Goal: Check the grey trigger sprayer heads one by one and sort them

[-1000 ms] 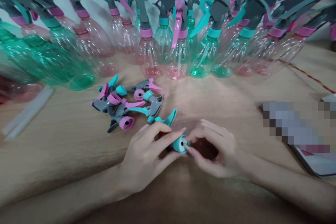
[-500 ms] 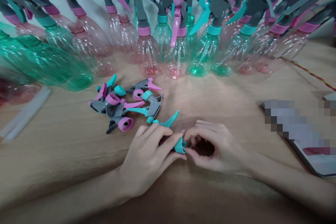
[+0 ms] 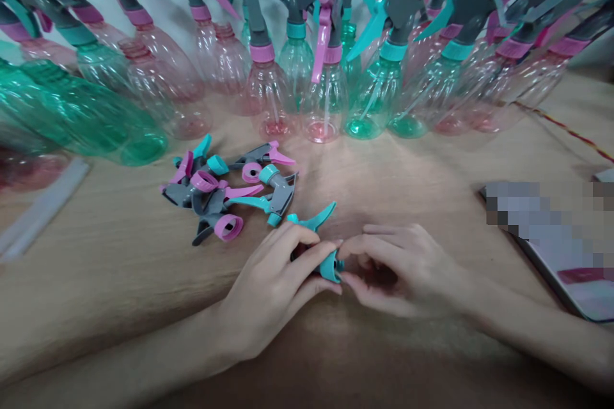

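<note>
The left hand [image 3: 271,291] pinched the turquoise-collared spray head [image 3: 328,267], seemingly steadying it for the right hand [image 3: 405,271], fingers curled beside it, grip unclear.

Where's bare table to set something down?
Free: table between right hand and flat device, back to the standing bottles; also left, between white strips and loose spray heads. Crowded: those bottles' row and the spray-head pile.

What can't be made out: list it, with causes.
Head view:
Much of the held spray head: behind the left grip.
Whether the right grip pinches anything: its fingers cover it.
Flat device: pixelated, cut by right edge.
Red bottle, far left: blurred, cut by left edge.
</note>
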`<state>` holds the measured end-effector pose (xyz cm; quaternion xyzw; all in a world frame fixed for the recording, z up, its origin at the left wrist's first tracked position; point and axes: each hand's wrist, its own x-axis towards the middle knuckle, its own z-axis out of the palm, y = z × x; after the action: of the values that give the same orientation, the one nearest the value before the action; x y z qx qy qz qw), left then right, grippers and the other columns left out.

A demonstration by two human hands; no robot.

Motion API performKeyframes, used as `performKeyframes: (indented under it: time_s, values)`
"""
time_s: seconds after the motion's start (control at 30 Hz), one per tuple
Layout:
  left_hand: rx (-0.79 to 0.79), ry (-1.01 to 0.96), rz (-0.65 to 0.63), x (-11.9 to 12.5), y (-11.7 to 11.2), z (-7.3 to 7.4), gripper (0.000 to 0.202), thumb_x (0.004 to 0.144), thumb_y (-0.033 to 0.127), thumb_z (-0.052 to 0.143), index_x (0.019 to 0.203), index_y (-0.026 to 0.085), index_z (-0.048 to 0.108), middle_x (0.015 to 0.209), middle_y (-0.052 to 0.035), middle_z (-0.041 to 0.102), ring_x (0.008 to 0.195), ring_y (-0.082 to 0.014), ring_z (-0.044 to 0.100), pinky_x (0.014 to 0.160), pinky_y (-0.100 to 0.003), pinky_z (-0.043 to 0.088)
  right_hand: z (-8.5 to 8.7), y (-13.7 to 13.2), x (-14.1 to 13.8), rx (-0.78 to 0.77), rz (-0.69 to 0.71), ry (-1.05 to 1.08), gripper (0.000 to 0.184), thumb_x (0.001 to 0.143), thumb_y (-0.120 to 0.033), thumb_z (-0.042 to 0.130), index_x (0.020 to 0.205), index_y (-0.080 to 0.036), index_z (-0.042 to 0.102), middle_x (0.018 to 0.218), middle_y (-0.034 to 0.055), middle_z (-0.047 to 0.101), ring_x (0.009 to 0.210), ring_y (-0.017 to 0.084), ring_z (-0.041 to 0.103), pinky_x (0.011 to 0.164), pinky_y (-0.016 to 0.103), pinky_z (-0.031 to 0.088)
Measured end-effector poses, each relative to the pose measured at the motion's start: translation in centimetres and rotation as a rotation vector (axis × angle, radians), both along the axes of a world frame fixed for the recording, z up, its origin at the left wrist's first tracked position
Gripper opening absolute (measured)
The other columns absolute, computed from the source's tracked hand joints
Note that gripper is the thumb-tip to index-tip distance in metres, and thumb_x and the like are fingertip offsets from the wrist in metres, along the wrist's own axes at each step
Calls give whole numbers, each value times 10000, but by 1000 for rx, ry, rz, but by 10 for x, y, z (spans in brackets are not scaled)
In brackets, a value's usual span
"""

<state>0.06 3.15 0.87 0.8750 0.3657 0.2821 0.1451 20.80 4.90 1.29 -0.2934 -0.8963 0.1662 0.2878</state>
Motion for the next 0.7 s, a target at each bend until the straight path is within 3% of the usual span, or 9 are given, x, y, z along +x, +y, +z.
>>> performKeyframes:
  time_s: [0.07, 0.23, 0.37, 0.57, 0.7]
  values:
    - [-44, -17, -13, 0, 1, 1, 256, 856, 303, 587, 1067, 159, 600, 907, -55, 571, 831, -170, 546, 738, -311, 502, 10, 3, 3, -20, 63, -114, 100, 809, -184, 545, 901, -173, 582, 621, -42, 578, 535, 90, 509, 490, 226, 358]
    - [-236, -59, -95, 0, 4, 5, 304, 818, 281, 641, 1114, 214, 620, 958, -39, 566, 875, -160, 567, 773, -280, 517, 27, 4, 8, 206, 173, -230, 178, 885, -131, 442, 833, -157, 610, 660, 9, 588, 590, 133, 513, 501, 276, 349]
    - [-332, -92, -133, 1, 7, 7, 287, 802, 262, 659, 1086, 224, 651, 967, -38, 567, 875, -163, 570, 767, -277, 520, 30, 1, 8, 200, 181, -253, 230, 898, -128, 419, 766, -165, 604, 659, 17, 592, 604, 142, 518, 504, 287, 361]
    - [-377, -149, -107, 1, 9, 11, 255, 786, 244, 673, 1037, 199, 675, 945, -35, 564, 866, -159, 568, 763, -261, 506, 24, 0, 0, 203, 112, -121, 98, 837, -128, 503, 811, -150, 594, 646, -10, 597, 550, 100, 505, 463, 247, 348]
    - [-394, -208, -99, 1, 8, 10, 286, 785, 209, 677, 1070, 226, 660, 949, -21, 555, 820, -135, 575, 686, -224, 509, 10, -6, -5, -1, 31, 28, 46, 806, -158, 555, 828, -185, 526, 559, -88, 490, 442, 49, 406, 420, 193, 319]
